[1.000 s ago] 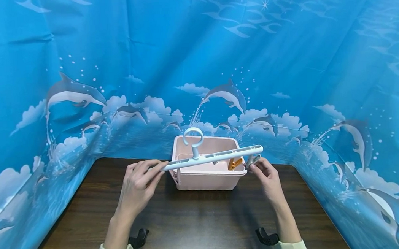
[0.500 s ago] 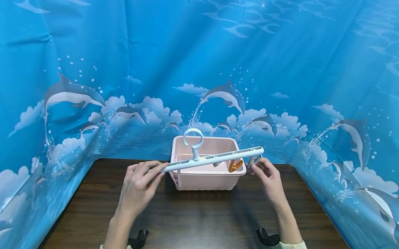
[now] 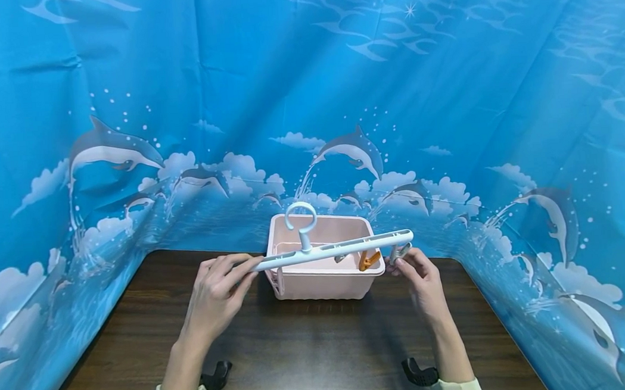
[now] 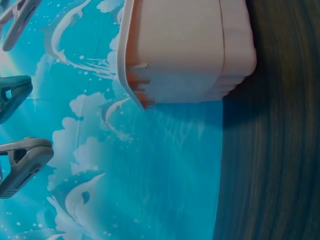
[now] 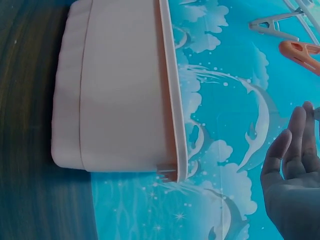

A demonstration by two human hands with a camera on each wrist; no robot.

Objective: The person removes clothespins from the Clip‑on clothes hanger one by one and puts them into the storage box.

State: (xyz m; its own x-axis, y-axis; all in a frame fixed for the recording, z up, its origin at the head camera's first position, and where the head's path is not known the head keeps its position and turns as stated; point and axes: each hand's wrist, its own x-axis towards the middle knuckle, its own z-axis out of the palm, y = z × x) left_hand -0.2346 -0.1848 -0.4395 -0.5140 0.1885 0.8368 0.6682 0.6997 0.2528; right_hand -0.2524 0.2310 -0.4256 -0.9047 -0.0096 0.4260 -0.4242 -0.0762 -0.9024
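A pale blue clip hanger (image 3: 332, 250) with a round hook is held up in front of the pink basket, its right end slightly higher. My left hand (image 3: 216, 293) grips the hanger's left end between thumb and fingers. Just under the other end, my right hand (image 3: 422, 278) pinches a grey clothespin (image 3: 395, 254). An orange clothespin (image 3: 369, 260) hangs below the bar, left of that hand. The left wrist view has dark grey clothespins (image 4: 27, 162) at its left edge. In the right wrist view, a pale clothespin (image 5: 272, 24) appears above the orange one.
The pink basket (image 3: 323, 284) stands on the dark wooden table (image 3: 311, 350), behind the hanger, near the table's far edge. A blue dolphin-print curtain (image 3: 263, 90) surrounds the table at the back and sides. Black wrist mounts (image 3: 216, 377) jut inward from both wrists.
The grey clothespin in my right hand has turned slightly more upright under the hanger's end. The orange clothespin has swung a little. My left hand keeps its grip, almost unmoved.
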